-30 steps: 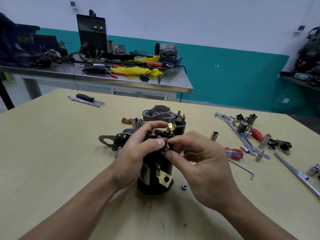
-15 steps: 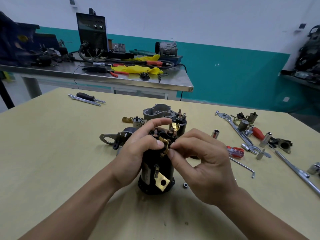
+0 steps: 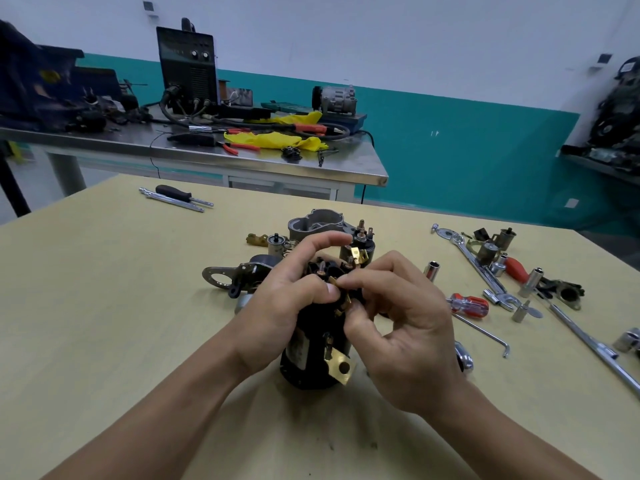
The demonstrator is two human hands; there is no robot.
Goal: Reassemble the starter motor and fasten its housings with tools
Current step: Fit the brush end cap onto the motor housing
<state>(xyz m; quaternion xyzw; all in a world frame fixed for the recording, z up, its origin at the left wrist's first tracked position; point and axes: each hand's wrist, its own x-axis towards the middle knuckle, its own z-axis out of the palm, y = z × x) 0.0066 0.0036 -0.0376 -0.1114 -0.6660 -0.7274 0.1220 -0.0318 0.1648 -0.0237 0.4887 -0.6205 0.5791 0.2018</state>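
Observation:
A black starter motor body [image 3: 311, 355] stands upright on the yellow table [image 3: 104, 306], with a brass tab [image 3: 341, 370] sticking out low on its side. My left hand [image 3: 280, 299] grips the upper part of the body, thumb pressed by its top edge and index finger arched over it. My right hand [image 3: 398, 323] pinches a small brass terminal strip [image 3: 341, 296] at the top rim. Behind stand a grey aluminium housing [image 3: 317, 225], a solenoid [image 3: 360, 244] and a black end bracket [image 3: 239, 277].
To the right lie a red-handled screwdriver [image 3: 467, 304], sockets [image 3: 433, 270], wrenches [image 3: 474, 261], a long ratchet bar [image 3: 595, 344] and a bent rod [image 3: 485, 334]. A black-handled screwdriver [image 3: 176, 195] lies far left. A steel bench [image 3: 207, 157] with clutter stands beyond the table.
My left index finger has lifted higher off the motor top. My right hand's fingers have shifted slightly on the brass strip. The motor stays in place.

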